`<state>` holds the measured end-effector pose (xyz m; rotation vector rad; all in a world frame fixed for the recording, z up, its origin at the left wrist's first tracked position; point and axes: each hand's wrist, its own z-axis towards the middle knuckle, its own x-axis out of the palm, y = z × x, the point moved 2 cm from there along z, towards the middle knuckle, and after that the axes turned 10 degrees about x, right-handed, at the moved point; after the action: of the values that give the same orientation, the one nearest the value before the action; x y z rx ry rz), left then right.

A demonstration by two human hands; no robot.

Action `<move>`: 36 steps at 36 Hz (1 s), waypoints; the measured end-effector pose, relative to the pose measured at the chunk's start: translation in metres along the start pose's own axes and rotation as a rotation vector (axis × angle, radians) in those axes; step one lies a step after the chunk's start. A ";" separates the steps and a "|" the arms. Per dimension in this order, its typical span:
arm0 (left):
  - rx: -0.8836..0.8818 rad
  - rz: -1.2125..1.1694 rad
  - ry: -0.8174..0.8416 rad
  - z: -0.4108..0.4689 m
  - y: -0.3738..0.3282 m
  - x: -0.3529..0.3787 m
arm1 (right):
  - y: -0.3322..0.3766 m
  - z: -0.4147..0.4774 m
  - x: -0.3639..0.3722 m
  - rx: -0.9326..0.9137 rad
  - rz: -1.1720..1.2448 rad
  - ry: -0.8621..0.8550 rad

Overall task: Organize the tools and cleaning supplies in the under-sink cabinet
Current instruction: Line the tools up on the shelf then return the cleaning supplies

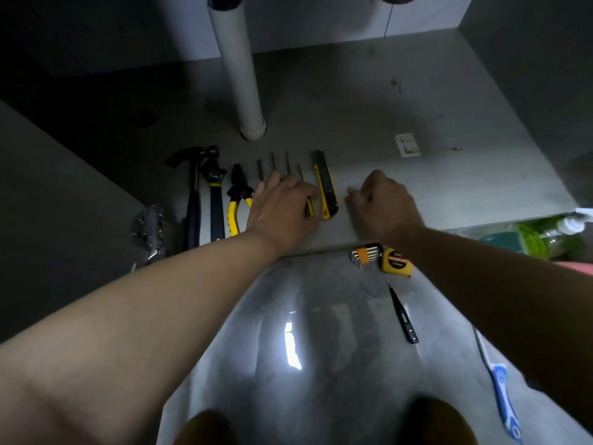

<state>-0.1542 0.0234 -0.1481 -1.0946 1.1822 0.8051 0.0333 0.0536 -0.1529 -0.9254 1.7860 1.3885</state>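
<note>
row laid: hammer [193, 200], wrench [215, 200], pliers [236, 200], screwdrivers [288, 162], utility knife [327, 187] side by side on cabinet floor [417, 107].
left hand [282, 203]: over screwdriver handles; grip unclear.
right hand [385, 200]: curled right of knife; contents unclear.
pending: hex keys [365, 254], tape measure [396, 260], test pen [402, 316], brush [500, 380] on near floor; bottles [545, 236] at right.

Left hand [282, 205] atop lined-up screwdrivers [288, 162]

- I see a dim, stained grey cabinet floor [369, 101] between grey walls [526, 59].
- A white pipe [237, 72] stands on it.
- Nearer me, glossy floor [337, 396] reflects bright light.
</note>
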 end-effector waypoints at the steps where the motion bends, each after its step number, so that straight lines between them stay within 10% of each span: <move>1: 0.010 -0.001 -0.029 -0.002 -0.005 -0.003 | -0.007 0.000 -0.009 -0.017 0.002 0.018; 7: 0.313 -0.047 -0.192 -0.022 -0.057 -0.006 | -0.059 -0.023 -0.043 -0.043 -0.185 0.240; 12: 0.428 -0.215 0.078 -0.045 -0.092 0.030 | -0.122 -0.063 -0.009 0.187 -0.379 0.541; 24: 0.099 -0.358 0.671 -0.087 -0.086 0.093 | -0.176 -0.122 0.064 0.195 -0.206 0.420; 36: 0.044 -0.071 0.791 -0.122 -0.067 0.108 | -0.062 -0.057 -0.008 -0.085 0.198 0.047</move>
<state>-0.1052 -0.1189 -0.2398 -1.4657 1.7851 0.2708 0.0855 -0.0121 -0.1650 -0.8484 1.9088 1.5887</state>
